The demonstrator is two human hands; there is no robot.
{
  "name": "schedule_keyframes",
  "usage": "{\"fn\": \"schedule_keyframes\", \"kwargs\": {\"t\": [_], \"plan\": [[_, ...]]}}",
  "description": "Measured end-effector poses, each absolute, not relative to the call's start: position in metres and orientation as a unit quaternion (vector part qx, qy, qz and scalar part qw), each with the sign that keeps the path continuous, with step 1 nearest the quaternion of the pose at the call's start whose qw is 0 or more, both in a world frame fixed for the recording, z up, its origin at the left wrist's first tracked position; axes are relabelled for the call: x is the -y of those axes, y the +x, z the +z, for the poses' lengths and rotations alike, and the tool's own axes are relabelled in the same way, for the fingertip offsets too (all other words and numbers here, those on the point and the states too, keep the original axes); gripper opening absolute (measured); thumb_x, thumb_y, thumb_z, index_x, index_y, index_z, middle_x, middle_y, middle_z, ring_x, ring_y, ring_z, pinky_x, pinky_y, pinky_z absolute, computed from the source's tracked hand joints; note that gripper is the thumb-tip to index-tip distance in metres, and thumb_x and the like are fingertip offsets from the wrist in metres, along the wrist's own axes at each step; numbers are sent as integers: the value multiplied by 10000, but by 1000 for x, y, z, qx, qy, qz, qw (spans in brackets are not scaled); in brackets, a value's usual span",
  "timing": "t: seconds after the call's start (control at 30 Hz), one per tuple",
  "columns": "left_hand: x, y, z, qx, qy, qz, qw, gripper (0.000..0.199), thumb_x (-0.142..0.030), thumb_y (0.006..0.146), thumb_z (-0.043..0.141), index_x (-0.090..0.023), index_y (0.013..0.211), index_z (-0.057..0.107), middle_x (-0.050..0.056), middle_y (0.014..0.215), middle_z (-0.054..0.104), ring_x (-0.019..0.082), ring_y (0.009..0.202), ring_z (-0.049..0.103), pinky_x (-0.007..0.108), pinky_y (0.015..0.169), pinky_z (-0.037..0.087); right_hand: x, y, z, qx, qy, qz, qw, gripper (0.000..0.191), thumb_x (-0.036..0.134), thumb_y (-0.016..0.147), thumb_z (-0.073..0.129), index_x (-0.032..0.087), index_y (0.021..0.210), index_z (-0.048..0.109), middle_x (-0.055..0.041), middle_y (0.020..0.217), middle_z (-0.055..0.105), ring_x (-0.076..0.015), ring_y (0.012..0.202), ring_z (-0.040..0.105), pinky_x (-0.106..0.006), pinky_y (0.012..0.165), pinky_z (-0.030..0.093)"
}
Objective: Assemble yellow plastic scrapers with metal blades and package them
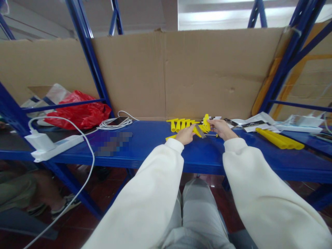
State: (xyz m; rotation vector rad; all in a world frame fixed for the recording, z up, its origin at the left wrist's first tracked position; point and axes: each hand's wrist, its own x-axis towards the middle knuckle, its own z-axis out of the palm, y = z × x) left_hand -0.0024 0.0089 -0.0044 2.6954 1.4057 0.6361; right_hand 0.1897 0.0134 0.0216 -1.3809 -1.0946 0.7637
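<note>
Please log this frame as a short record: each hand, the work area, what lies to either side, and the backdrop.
Left hand: the hand is at a grey flat piece; exact contact too small to tell
Right hand: the hand is at a yellow piece; grip unclear
Work area: yellow parts in a row on a blue table
Left side: red plastic bag, white power strip
Right side: yellow tubes lying together
Backdrop: upright cardboard behind the table

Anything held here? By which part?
Grip cannot be told: the left hand seems to touch a metal strip at its left edge, the right hand a yellow piece at its right side.
</note>
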Motion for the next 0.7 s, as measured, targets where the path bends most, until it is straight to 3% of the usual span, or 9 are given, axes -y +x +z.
{"fn": "schedule_keyframes", "kwargs": {"t": [0.13,0.33,0.7], "plan": [[-8,-2,-4,-460,863,207,23,604,-224,1032,493,-207,1621,360,178,1493,623,293,1326,629,417,1098,476,-14,183,18,499,-598,324,537,386,253,822,802,184,574,514,37,519,470,-88,493,418,-211,496,374],[-3,-1,0,-466,862,195,32,619,-217,1033,493,-140,1626,332,205,1474,632,294,1335,626,391,1091,481,-9,173,14,567,-608,272,485,333,417,737,858,150,662,674,-22,632,640,-131,607,553,-241,589,461],[-4,-1,-1,-460,860,214,49,637,-195,1014,527,-143,1623,347,200,1479,630,303,1339,626,418,1128,468,-8,166,13,580,-606,254,481,438,482,602,923,163,547,628,-19,574,591,-137,599,520,-270,619,442]]}}
